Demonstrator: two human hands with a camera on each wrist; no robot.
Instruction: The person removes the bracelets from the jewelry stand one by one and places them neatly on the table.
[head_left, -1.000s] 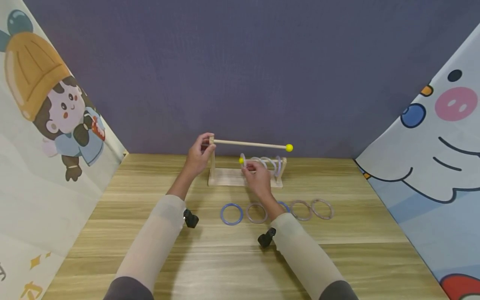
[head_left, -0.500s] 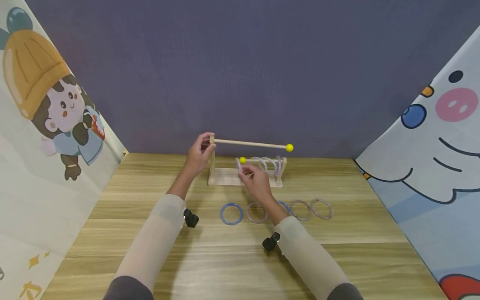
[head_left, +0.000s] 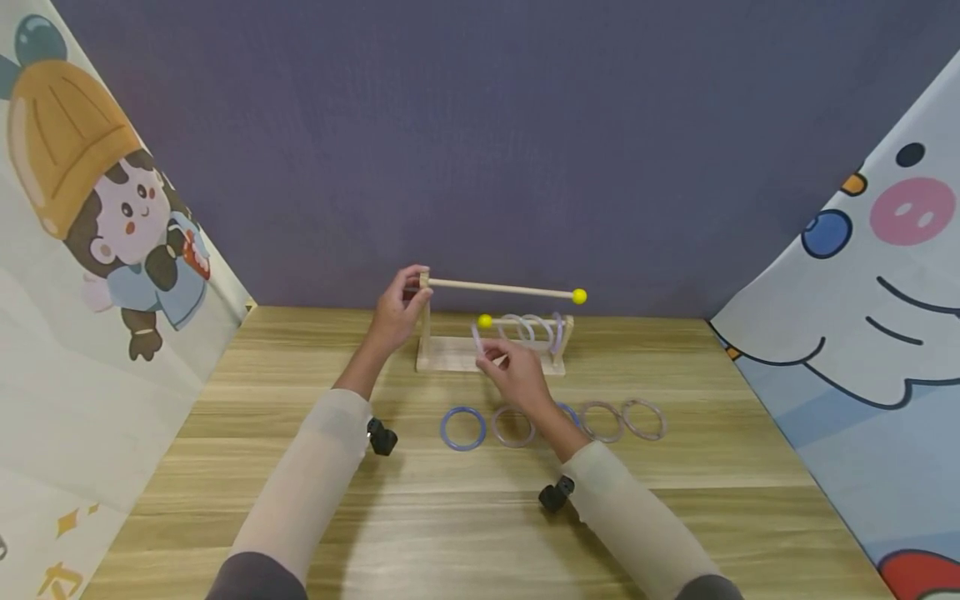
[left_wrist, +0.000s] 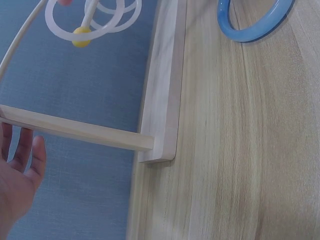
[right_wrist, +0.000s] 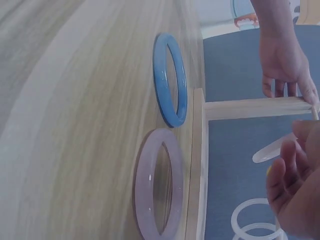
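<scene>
A wooden rack [head_left: 447, 354] stands near the back of the table, with an upper rod [head_left: 498, 288] and a shorter lower rod [head_left: 498, 322], each ending in a yellow ball. At the top of its left post, my left hand [head_left: 397, 310] grips the wood between thumb and fingers. My right hand [head_left: 517, 375] pinches a pale lilac bangle [head_left: 477, 337], held tilted just left of the lower rod's yellow ball [head_left: 485, 321]. On that rod hang two whitish bangles [head_left: 543, 327] and a lilac bangle [head_left: 557, 333]. In the right wrist view, fingers partly cover the held bangle [right_wrist: 272, 150].
A row of bangles lies in front of the rack: a blue bangle [head_left: 444, 428], a pale pinkish bangle [head_left: 495, 433], another blue bangle [head_left: 572, 412] partly behind the right wrist, and two brownish bangles [head_left: 622, 423] at the right. A dark wall panel [head_left: 480, 167] rises behind the table.
My right hand has drawn the pale lilac bangle leftward past the lower rod's ball, then lowered it slightly toward me. My left hand stays on the rack's post.
</scene>
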